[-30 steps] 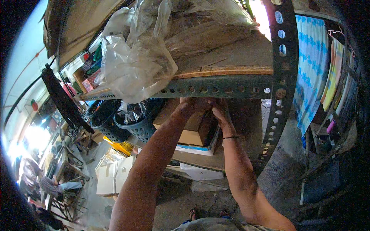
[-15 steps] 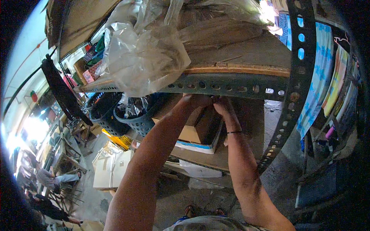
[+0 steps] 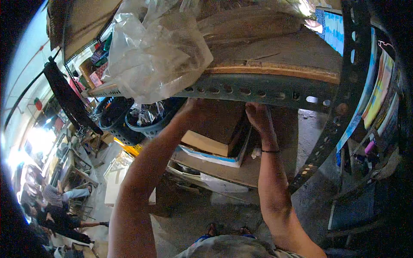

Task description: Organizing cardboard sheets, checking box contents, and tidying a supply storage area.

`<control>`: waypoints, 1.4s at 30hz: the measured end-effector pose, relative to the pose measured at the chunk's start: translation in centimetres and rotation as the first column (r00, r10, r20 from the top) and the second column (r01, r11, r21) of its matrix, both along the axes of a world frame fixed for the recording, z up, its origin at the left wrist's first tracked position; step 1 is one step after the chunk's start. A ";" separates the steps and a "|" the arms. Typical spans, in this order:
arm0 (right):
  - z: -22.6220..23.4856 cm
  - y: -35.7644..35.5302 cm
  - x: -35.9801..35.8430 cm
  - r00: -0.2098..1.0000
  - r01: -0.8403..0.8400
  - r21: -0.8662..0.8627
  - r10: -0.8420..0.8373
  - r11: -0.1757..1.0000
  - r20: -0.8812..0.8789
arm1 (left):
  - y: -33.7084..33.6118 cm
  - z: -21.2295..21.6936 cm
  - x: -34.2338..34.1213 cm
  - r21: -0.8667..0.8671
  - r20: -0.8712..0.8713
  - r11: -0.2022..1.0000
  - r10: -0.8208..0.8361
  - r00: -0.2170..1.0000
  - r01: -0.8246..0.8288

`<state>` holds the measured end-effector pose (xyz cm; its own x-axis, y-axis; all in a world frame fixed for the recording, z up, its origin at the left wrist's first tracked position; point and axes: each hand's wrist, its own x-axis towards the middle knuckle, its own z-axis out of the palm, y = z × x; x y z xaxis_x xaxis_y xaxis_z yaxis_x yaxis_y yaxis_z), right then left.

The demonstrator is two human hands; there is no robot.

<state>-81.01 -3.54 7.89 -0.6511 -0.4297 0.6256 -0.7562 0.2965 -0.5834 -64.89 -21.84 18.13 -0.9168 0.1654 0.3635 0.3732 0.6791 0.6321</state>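
Observation:
Both my arms reach up under a perforated green metal shelf rail (image 3: 275,91). My left hand (image 3: 190,107) grips the left upper side of a brown cardboard box (image 3: 215,124); its fingers are partly hidden behind the rail. My right hand (image 3: 258,116) holds the box's right side, a dark band on its wrist. The box rests on a flat white and blue box (image 3: 215,158) lying on a wooden shelf board (image 3: 245,174).
A crumpled clear plastic bag (image 3: 159,56) hangs over the rail to the left. Two dark plastic baskets (image 3: 118,122) sit left of the box. A perforated upright post (image 3: 352,69) stands right, with coloured cloths (image 3: 378,90) beyond. People sit at lower left (image 3: 56,198).
The view has drawn closer to the shelf, so the rail and bag look larger. Both hands have stayed on the sides of the cardboard box.

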 end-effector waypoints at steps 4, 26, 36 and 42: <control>3.3 2.8 4.0 0.998 -0.046 -0.243 0.055 0.969 0.028 | 7.1 2.3 5.9 -0.594 -0.508 0.633 0.183 0.841 -0.496; 12.7 10.0 12.6 0.969 0.221 -0.429 -0.249 0.876 -0.009 | 3.9 -4.6 14.8 0.457 -0.259 0.718 0.673 0.693 -0.526; 11.6 12.7 12.0 0.902 0.419 -0.422 -0.423 0.804 0.089 | 5.5 -12.6 15.8 -0.158 -0.448 0.876 0.348 0.823 -0.456; 13.1 13.0 16.0 0.922 0.368 -0.381 -0.387 0.848 0.029 | 5.0 -13.3 15.9 -0.153 -0.443 0.879 0.348 0.826 -0.452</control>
